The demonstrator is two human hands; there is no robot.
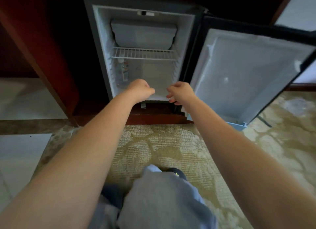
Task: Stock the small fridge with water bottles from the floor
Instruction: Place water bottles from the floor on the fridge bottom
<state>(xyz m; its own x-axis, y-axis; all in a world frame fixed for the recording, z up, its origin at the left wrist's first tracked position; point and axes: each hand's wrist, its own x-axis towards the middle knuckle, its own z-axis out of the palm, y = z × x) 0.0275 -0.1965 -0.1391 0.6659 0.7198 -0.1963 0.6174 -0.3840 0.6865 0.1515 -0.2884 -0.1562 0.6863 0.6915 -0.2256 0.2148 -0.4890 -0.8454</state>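
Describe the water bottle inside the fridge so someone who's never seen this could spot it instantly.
Find the small fridge, its door swung open to the right. Under its white wire shelf, against the left wall, stands the water bottle. Its reddish label is the only colour in that white interior.

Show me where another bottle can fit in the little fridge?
The fridge floor is bare to the right of the water bottles. The wire shelf under the freezer box looks bare too. The lower left corner is crowded, because the bottles stand there. The left hand and right hand are at the bottom front edge.
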